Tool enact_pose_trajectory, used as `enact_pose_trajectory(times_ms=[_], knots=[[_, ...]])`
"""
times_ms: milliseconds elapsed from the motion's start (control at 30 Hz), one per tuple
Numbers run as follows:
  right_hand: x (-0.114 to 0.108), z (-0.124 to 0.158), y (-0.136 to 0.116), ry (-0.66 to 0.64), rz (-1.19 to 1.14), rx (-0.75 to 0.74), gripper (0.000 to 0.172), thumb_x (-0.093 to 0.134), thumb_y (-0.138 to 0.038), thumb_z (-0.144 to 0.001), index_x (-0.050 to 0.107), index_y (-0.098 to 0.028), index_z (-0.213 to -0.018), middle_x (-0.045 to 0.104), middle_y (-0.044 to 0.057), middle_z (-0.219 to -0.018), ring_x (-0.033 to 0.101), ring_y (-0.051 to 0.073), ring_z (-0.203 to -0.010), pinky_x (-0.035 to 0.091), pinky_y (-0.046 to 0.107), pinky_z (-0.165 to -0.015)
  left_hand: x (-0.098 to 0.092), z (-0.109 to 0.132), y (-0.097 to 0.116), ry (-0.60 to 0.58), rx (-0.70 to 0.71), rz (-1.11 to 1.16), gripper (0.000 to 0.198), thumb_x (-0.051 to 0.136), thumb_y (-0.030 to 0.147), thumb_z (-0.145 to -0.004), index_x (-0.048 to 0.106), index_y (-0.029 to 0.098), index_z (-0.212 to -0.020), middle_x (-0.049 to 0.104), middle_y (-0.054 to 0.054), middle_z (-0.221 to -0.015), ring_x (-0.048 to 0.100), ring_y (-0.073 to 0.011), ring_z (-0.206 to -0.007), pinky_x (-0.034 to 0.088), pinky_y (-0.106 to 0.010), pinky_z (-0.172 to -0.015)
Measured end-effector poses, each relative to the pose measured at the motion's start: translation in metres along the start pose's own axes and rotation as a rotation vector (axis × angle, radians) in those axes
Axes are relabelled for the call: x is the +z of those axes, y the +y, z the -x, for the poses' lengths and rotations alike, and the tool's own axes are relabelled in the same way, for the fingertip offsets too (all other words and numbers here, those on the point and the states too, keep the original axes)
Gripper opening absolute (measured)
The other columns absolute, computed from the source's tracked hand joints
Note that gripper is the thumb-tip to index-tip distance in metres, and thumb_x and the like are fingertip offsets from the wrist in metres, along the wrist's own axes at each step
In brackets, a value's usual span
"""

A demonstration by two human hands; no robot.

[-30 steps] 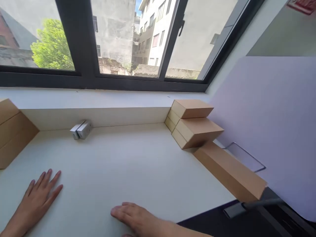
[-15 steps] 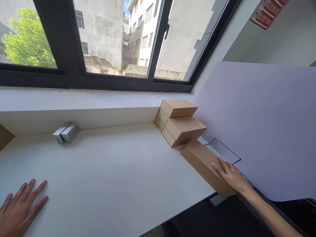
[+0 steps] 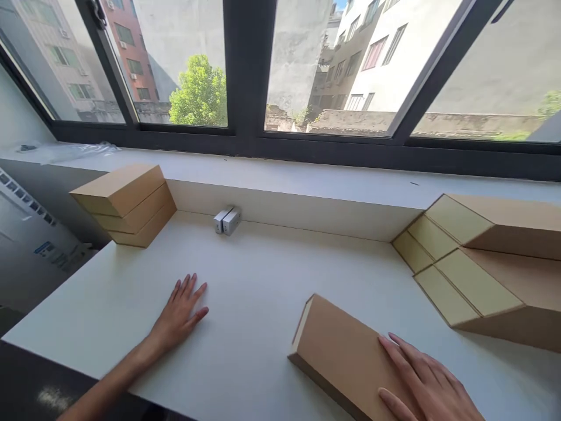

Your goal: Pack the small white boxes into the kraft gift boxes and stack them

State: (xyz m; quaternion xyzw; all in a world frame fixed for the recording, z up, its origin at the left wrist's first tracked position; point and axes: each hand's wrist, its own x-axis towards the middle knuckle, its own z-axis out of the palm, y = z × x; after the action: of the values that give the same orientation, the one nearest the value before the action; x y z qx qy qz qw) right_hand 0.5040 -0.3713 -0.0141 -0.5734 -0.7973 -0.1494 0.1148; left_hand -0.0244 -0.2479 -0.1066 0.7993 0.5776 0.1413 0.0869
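While flat, right hand (image 3: 427, 383) on cardboard box (image 3: 339, 354)

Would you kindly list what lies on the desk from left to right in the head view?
Stack of brown boxes → left hand → two small white boxes → flat brown box → right hand → large stack of brown boxes.

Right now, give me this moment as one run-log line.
left hand: flat on white table, holding nothing | right hand: resting on flat brown box | box stacks: far left, right
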Motion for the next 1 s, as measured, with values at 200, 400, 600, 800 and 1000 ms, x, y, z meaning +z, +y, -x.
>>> enact_pose_trajectory(times_ms=[200,400,600,800,1000], knots=[[0.026,-0.162,-0.107,-0.111,-0.183,-0.242,0.066,0.044,-0.061,-0.095,0.047,-0.023,-0.149,0.053,0.012,-0.148,0.053,0.032,-0.131,0.042,0.054,-0.109,-0.017,0.003,0.045,-0.004,-0.108,0.592,0.062,0.024,0.06,-0.101,0.036,0.033,-0.154,0.033,0.001,-0.163,0.018,-0.0232,-0.155,0.008,-0.05,-0.129],[0.043,-0.208,-0.162,-0.082,-0.45,-0.237,0.062,0.031,-0.059,-0.1,0.049,-0.022,-0.146,0.046,0.012,-0.154,0.044,0.029,-0.141,0.032,0.054,-0.118,-0.044,0.0,0.075,0.138,-0.295,1.089,0.063,0.031,0.058,-0.1,0.034,0.027,-0.155,0.04,-0.001,-0.16,0.033,-0.0242,-0.15,0.026,-0.042,-0.126],[0.043,-0.145,-0.12,-0.105,-0.873,0.433,0.063,0.042,-0.067,-0.092,0.05,-0.026,-0.139,0.049,0.01,-0.15,0.05,0.033,-0.135,0.051,0.047,-0.1,-0.055,0.008,0.068,0.081,-0.302,1.153,0.061,0.049,0.058,-0.094,0.043,0.022,-0.143,0.046,-0.01,-0.155,0.037,-0.0293,-0.146,0.028,-0.046,-0.123],[0.013,-0.123,-0.12,-0.347,-1.281,0.547,0.046,0.059,-0.07,-0.083,0.059,-0.023,-0.082,0.07,0.005,-0.084,0.068,0.024,-0.083,0.057,0.034,-0.074,-0.078,0.007,0.063,-0.087,-0.32,1.057,0.044,0.071,0.055,-0.081,0.046,0.022,-0.097,0.064,-0.011,-0.12,0.059,-0.0296,-0.12,0.052,-0.035,-0.086],[-0.005,-0.136,-0.133,-0.506,-1.406,0.671,0.052,0.068,-0.069,-0.075,0.044,-0.023,-0.075,0.056,-0.005,-0.054,0.057,0.014,-0.043,0.044,0.026,-0.045,-0.105,-0.001,0.074,-0.304,-0.348,1.204,0.043,0.076,0.049,-0.078,0.047,0.019,-0.089,0.065,-0.007,-0.108,0.062,-0.0237,-0.103,0.046,-0.029,-0.078]])
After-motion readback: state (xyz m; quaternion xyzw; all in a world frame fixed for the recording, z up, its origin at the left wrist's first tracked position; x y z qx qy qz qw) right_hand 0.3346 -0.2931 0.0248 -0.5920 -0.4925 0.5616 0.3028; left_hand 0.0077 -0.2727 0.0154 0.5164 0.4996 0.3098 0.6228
